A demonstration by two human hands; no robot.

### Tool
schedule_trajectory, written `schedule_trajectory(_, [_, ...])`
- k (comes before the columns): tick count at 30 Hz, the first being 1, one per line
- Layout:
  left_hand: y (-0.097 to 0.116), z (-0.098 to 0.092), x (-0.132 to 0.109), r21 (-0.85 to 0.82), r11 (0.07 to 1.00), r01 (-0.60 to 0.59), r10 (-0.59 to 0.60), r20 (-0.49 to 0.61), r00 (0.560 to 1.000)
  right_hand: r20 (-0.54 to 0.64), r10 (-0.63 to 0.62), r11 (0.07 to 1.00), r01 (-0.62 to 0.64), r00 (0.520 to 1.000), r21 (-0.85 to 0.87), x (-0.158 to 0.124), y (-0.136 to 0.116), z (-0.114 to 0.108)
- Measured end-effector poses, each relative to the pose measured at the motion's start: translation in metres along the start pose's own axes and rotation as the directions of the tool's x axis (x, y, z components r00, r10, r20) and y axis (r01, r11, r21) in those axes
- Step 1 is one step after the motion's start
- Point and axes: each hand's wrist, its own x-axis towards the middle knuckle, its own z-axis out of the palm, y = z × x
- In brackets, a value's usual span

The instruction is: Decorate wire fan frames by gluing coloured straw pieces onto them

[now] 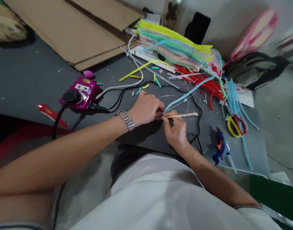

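Observation:
My left hand (pixel 148 108), with a metal watch on its wrist, is closed in a pinch over the table. What lies between its fingertips is hidden. A light blue pipe cleaner (pixel 189 95) and a thin wire with a small blue bit (pixel 185 100) run up to those fingertips from the right. Close beside it, my right hand (pixel 176 131) pinches a thin beige stick (pixel 182 115) with a whitish tip. The stick's left end reaches toward my left fingers. Short cut pieces of yellow and teal pipe cleaner (pixel 157 82) are scattered just beyond.
Behind lie bundled pipe cleaners (pixel 170 41), red ones (pixel 201 81) and cardboard sheets (pixel 89 32). At left stands a purple power socket (pixel 85 88) with cables, near a red cutter (pixel 51 114). Scissors (pixel 235 124) and a blue glue gun (pixel 221 147) lie right, by the table edge.

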Motion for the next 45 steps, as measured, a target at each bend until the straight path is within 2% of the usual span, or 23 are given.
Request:
schedule_trajectory(2, [0.002, -0.002, -0.001, 0.024, 1.0, -0.001, 0.001, 0.016, 1.0, 0.001, 0.046, 0.999, -0.046, 0.999, 0.025, 0.003, 0.002, 0.001])
schedule_trajectory(4, [0.003, -0.004, -0.001, 0.059, 0.998, 0.01, -0.012, 0.031, 0.999, 0.048, 0.141, 0.983, -0.146, 0.989, 0.115, 0.008, 0.005, -0.001])
schedule_trajectory(6, [0.004, -0.006, -0.002, 0.08, 0.996, 0.032, -0.034, 0.03, 0.999, 0.093, 0.241, 0.931, -0.257, 0.966, 0.259, 0.01, 0.006, -0.005])
schedule_trajectory(8, [0.004, -0.006, -0.004, 0.073, 0.996, 0.051, -0.053, 0.025, 0.998, 0.065, 0.306, 0.874, -0.308, 0.95, 0.377, 0.008, 0.004, -0.012])
schedule_trajectory(11, [0.005, -0.006, -0.007, 0.046, 0.996, 0.08, -0.081, 0.021, 0.997, -0.014, 0.311, 0.871, -0.279, 0.95, 0.406, 0.0, -0.002, -0.026])
schedule_trajectory(15, [0.005, -0.004, -0.01, 0.014, 0.994, 0.109, -0.109, 0.012, 0.994, -0.042, 0.269, 0.898, -0.235, 0.962, 0.373, -0.012, -0.01, -0.045])
schedule_trajectory(18, [0.004, -0.002, -0.013, -0.035, 0.989, 0.144, -0.144, -0.008, 0.99, -0.079, 0.314, 0.887, -0.262, 0.946, 0.38, -0.018, -0.009, -0.065])
schedule_trajectory(21, [0.003, 0.0, -0.019, -0.094, 0.979, 0.179, -0.183, -0.029, 0.983, -0.133, 0.341, 0.918, -0.299, 0.931, 0.262, -0.024, 0.004, -0.099])
schedule_trajectory(24, [0.002, 0.001, -0.026, -0.136, 0.975, 0.175, -0.182, -0.041, 0.982, -0.235, 0.299, 0.948, -0.316, 0.925, -0.036, -0.035, 0.033, -0.145])
schedule_trajectory(27, [0.003, 0.001, -0.033, -0.17, 0.971, 0.169, -0.179, -0.041, 0.983, -0.297, 0.284, 0.864, -0.378, 0.912, -0.334, -0.053, 0.065, -0.185])
schedule_trajectory(30, [0.007, 0.002, -0.038, -0.214, 0.962, 0.171, -0.186, -0.053, 0.981, -0.222, 0.381, 0.745, -0.44, 0.898, -0.501, -0.068, 0.077, -0.202])
schedule_trajectory(32, [0.011, 0.003, -0.04, -0.234, 0.956, 0.175, -0.193, -0.058, 0.979, -0.147, 0.437, 0.766, -0.453, 0.887, -0.456, -0.07, 0.068, -0.197])
schedule_trajectory(34, [0.017, 0.004, -0.042, -0.232, 0.956, 0.177, -0.194, -0.053, 0.98, -0.097, 0.421, 0.844, -0.428, 0.902, -0.324, -0.064, 0.049, -0.182])
schedule_trajectory(35, [0.02, 0.005, -0.043, -0.227, 0.959, 0.169, -0.184, -0.046, 0.982, -0.073, 0.378, 0.883, -0.383, 0.923, -0.272, -0.058, 0.038, -0.172])
schedule_trajectory(37, [0.025, 0.006, -0.046, -0.21, 0.969, 0.131, -0.141, -0.035, 0.989, -0.021, 0.213, 0.951, -0.213, 0.977, -0.225, -0.043, 0.017, -0.148])
schedule_trajectory(39, [0.029, 0.009, -0.05, -0.189, 0.978, 0.093, -0.102, -0.036, 0.994, 0.066, 0.103, 0.979, -0.09, 0.992, -0.181, -0.026, 0.003, -0.121])
schedule_trajectory(42, [0.031, 0.014, -0.061, -0.133, 0.987, 0.089, -0.101, -0.086, 0.991, 0.233, -0.035, 0.989, 0.067, 0.972, -0.128, -0.001, -0.004, -0.084])
schedule_trajectory(45, [0.033, 0.019, -0.074, -0.062, 0.995, 0.074, -0.084, -0.188, 0.979, 0.376, -0.141, 0.978, 0.189, 0.916, -0.092, 0.017, 0.004, -0.06])
